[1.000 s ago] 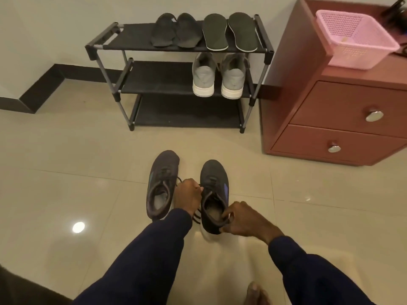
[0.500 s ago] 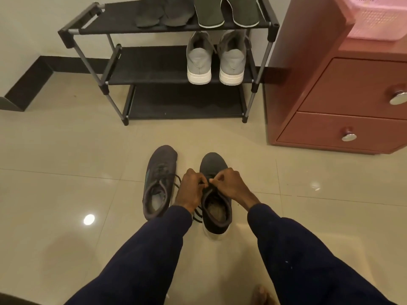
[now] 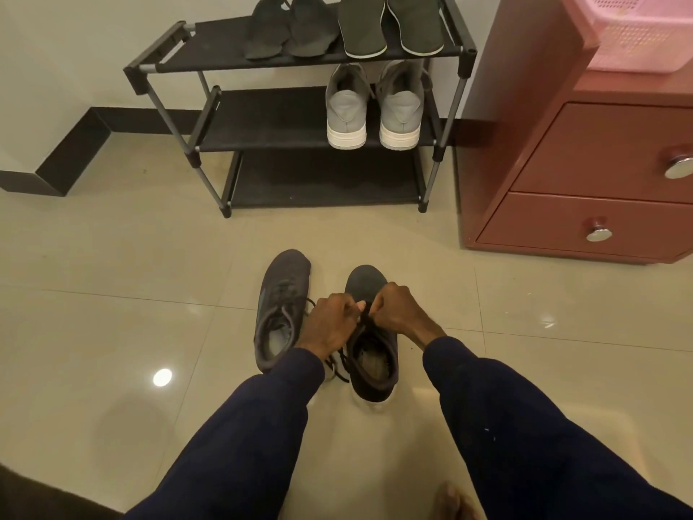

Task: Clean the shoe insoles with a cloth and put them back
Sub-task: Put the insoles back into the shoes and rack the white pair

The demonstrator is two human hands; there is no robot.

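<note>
Two dark sneakers stand on the tiled floor in front of me. The left sneaker (image 3: 279, 313) lies untouched with a pale insole showing inside. Over the right sneaker (image 3: 371, 362) both hands meet at the tongue. My left hand (image 3: 332, 326) and my right hand (image 3: 393, 311) each pinch its black laces (image 3: 365, 316). Several loose insoles lie on the rack's top shelf: a dark grey pair (image 3: 288, 30) and a green pair (image 3: 390, 26). No cloth is in view.
A black three-shelf shoe rack (image 3: 262, 118) stands against the wall with a pair of grey sneakers (image 3: 371, 106) on its middle shelf. To the right is a red drawer cabinet (image 3: 585, 163) with a pink basket (image 3: 637, 31) on top. My bare foot (image 3: 452, 501) shows at the bottom.
My right hand left the heel of the right sneaker and moved up to the laces beside my left hand. The camera view shifted down and closer.
</note>
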